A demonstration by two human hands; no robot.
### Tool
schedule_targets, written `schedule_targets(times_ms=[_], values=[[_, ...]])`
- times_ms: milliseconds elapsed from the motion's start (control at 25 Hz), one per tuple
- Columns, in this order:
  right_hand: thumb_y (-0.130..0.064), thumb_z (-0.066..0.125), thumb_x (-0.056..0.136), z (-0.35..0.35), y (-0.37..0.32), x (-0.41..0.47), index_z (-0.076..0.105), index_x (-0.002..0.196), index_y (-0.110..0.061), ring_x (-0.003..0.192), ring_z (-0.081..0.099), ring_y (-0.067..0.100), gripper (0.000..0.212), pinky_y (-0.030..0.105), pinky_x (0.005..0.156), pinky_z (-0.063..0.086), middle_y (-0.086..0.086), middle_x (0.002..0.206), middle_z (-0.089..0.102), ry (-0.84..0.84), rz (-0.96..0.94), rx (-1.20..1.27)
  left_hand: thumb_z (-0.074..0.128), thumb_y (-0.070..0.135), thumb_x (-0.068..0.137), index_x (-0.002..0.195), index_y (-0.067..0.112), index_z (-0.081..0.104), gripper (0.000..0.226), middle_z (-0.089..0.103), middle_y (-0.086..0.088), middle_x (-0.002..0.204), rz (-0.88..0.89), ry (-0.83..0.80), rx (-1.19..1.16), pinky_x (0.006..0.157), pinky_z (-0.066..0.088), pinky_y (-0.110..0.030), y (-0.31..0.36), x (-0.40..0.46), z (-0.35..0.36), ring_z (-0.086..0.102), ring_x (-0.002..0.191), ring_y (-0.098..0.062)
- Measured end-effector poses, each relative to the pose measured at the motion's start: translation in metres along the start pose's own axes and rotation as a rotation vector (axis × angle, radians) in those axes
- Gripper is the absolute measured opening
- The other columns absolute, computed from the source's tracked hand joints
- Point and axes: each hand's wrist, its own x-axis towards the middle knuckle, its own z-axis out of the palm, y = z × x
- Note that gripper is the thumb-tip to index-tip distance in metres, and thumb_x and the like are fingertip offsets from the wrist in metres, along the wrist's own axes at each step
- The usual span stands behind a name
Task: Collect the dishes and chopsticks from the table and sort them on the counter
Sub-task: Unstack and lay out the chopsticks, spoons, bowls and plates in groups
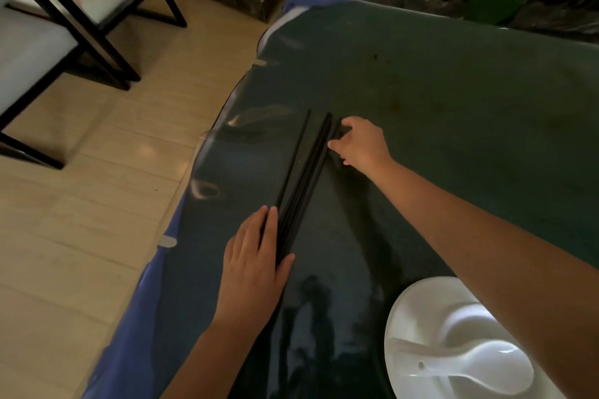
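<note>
The table (421, 81) looks dark green and glossy, as under a clear film or glass sheet that mirrors light patches along its left edge and dim shapes at lower centre. The chopsticks (301, 172) at centre are black, smooth and nearly matt. The plate (408, 311) at lower right is white, glossy and ceramic-looking, as is the spoon (470, 363) lying in it. The floor (97, 204) on the left is pale tile with a soft sheen. The chair (64, 10) at upper left has a black matt frame and white cloth-like cushions.
</note>
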Motion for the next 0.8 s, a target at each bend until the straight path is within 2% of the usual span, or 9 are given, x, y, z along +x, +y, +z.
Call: schedule_targets(times_ms=[120,240,360,480,560,680,800], values=[[-0.024,0.069,0.081,0.007,0.001,-0.014,0.057,0.119,-0.003,0.092,0.063,0.025,0.045,0.036,0.083,0.051,0.012,0.099,0.067,0.050,-0.155,-0.156,0.071,0.017,0.078,0.132,0.003,0.047,0.061,0.053,-0.017,0.133,0.049,-0.005,-0.145,0.098,0.039,-0.037,-0.003,-0.003,0.003,0.056,0.118,-0.030],[-0.029,0.068,0.082,0.014,-0.005,-0.018,0.049,0.130,-0.009,0.101,0.060,0.025,0.056,0.034,0.086,0.048,0.012,0.111,0.062,0.016,-0.224,-0.185,0.069,0.010,0.080,0.131,0.007,0.049,0.055,0.054,-0.012,0.134,0.028,0.002,-0.245,0.100,0.035,-0.035,-0.003,-0.002,0.005,0.055,0.119,-0.026],[-0.031,0.063,0.085,0.017,-0.008,-0.018,0.045,0.136,-0.017,0.105,0.057,0.026,0.055,0.037,0.088,0.048,0.012,0.116,0.057,-0.029,-0.327,-0.295,0.070,0.010,0.079,0.129,0.011,0.054,0.052,0.051,-0.009,0.137,0.075,-0.018,-0.293,0.100,0.034,-0.031,-0.009,0.000,0.002,0.051,0.121,-0.017],[-0.035,0.053,0.090,0.014,-0.003,-0.017,0.046,0.135,-0.022,0.111,0.050,0.028,0.047,0.041,0.088,0.047,0.012,0.119,0.052,-0.031,-0.461,-0.531,0.072,0.015,0.078,0.131,0.016,0.053,0.056,0.039,-0.001,0.145,0.218,-0.130,-0.297,0.104,0.031,-0.027,-0.027,0.006,-0.007,0.041,0.125,-0.010],[-0.037,0.049,0.092,0.013,0.003,-0.017,0.046,0.135,-0.022,0.121,0.042,0.030,0.045,0.044,0.094,0.043,0.012,0.130,0.047,0.020,-0.536,-0.655,0.069,0.017,0.080,0.134,0.018,0.049,0.057,0.032,0.006,0.148,0.314,-0.229,-0.248,0.105,0.028,-0.021,-0.039,0.010,-0.012,0.039,0.129,-0.009],[-0.042,0.032,0.097,0.017,0.014,-0.017,0.027,0.144,-0.024,0.142,0.017,0.026,0.051,0.048,0.110,0.025,0.008,0.155,0.021,-0.058,-0.544,-0.741,0.069,0.015,0.080,0.133,0.017,0.050,0.055,0.036,0.003,0.147,0.396,-0.264,-0.148,0.099,0.034,-0.022,-0.044,0.017,-0.019,0.050,0.124,-0.014],[-0.048,0.020,0.097,0.022,0.021,-0.017,0.007,0.148,-0.027,0.146,0.004,0.021,0.057,0.050,0.115,0.012,0.002,0.159,0.003,-0.136,-0.506,-0.733,0.070,0.019,0.079,0.128,0.014,0.055,0.052,0.049,-0.006,0.140,0.490,-0.212,-0.063,0.096,0.042,-0.030,-0.037,0.021,-0.021,0.056,0.119,-0.022]])
